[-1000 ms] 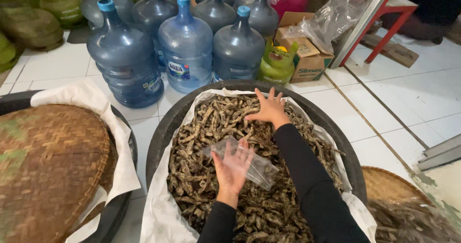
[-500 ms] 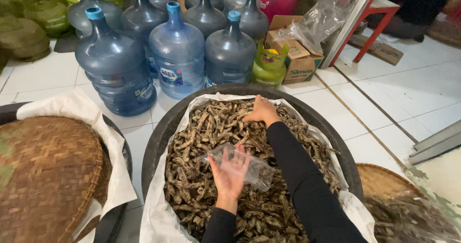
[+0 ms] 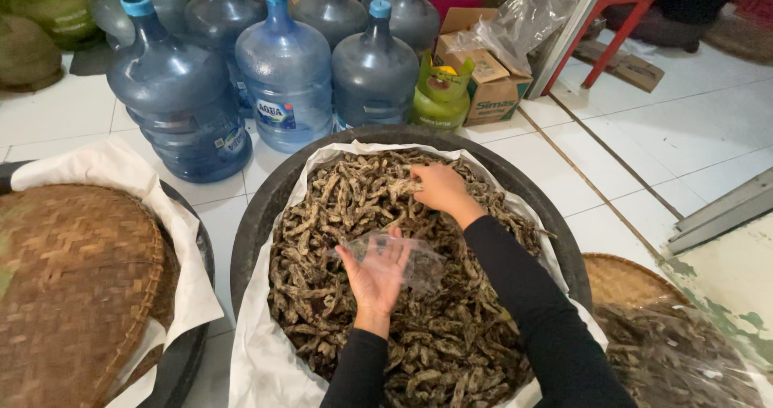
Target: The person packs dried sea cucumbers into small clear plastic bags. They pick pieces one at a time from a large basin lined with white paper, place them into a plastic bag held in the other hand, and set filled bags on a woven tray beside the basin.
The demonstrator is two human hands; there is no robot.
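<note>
From the head view, the left hand [image 3: 377, 273] holds a clear plastic bag [image 3: 407, 256] in its grip over the black tub [image 3: 266, 215]. The right hand [image 3: 437, 187] clenches dried fish [image 3: 362, 215] at the heap's far side.

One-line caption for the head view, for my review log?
Right hand grabs dried fish in a cloth-lined black tub; left hand holds a clear plastic bag.

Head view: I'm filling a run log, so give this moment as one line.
left hand: holds clear plastic bag | right hand: grasping brown dried fish | black round tub: white-lined
</note>
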